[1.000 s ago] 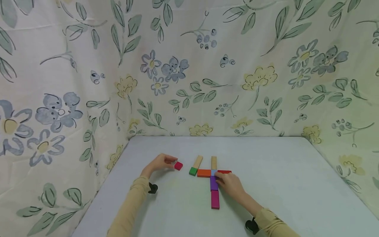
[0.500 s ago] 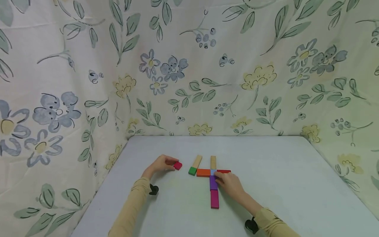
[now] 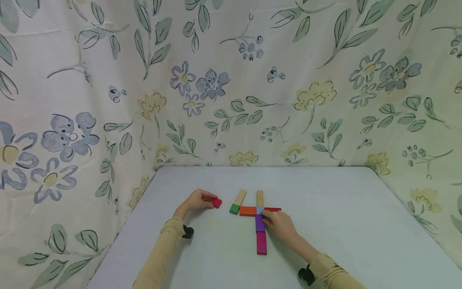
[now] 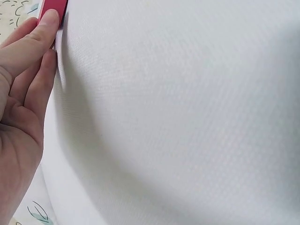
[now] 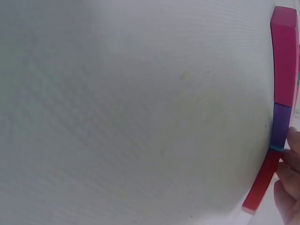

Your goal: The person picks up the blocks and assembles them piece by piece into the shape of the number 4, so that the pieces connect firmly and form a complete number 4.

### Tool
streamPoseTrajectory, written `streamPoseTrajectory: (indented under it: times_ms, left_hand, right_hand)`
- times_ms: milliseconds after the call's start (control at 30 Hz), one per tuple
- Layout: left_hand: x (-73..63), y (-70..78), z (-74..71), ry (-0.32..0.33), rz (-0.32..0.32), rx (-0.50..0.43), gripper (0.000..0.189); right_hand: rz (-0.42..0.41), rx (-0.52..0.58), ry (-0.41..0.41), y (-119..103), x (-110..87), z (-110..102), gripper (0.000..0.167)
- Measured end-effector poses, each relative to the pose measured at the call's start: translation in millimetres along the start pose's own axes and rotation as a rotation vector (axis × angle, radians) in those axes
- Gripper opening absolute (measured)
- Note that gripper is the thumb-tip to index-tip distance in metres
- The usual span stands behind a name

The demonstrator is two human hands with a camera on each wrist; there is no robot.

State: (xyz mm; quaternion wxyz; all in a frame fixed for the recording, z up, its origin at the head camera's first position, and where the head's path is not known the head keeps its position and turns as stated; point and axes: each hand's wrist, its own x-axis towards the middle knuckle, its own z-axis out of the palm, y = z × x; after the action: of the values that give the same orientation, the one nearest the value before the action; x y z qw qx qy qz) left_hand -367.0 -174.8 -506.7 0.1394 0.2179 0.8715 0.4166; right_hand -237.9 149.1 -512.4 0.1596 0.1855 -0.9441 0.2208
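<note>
My left hand (image 3: 197,199) pinches a small red block (image 3: 216,203) at the left of the layout. In the left wrist view the thumb lies across the red block (image 4: 55,10) at the top edge. My right hand (image 3: 280,224) rests its fingertips on the light blue block (image 3: 259,210), where it meets the purple block (image 3: 260,224). In the right wrist view the fingers (image 5: 291,161) lie along the row. An orange block (image 3: 248,211) and a red bar (image 3: 273,209) flank the light blue one. A magenta block (image 3: 261,243) extends below the purple one.
A natural wood block (image 3: 260,197) stands above the light blue one. Left of it, a slanted wood block (image 3: 240,196) meets a green block (image 3: 234,209) beside the orange block's left end. The white table (image 3: 346,224) backs onto a floral curtain (image 3: 252,120).
My left hand has drawn slightly toward the red block and its fingers have closed on it. My right hand and the laid-out blocks keep their places.
</note>
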Motion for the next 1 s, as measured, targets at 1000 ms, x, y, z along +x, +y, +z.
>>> streamPoseTrajectory:
  times_ms: [1000]
  left_hand:
    - [41.8, 78.6, -24.5, 0.114, 0.047, -0.015, 0.037]
  right_hand:
    - [0.016, 0.0, -0.022, -2, 0.7, -3, 0.025]
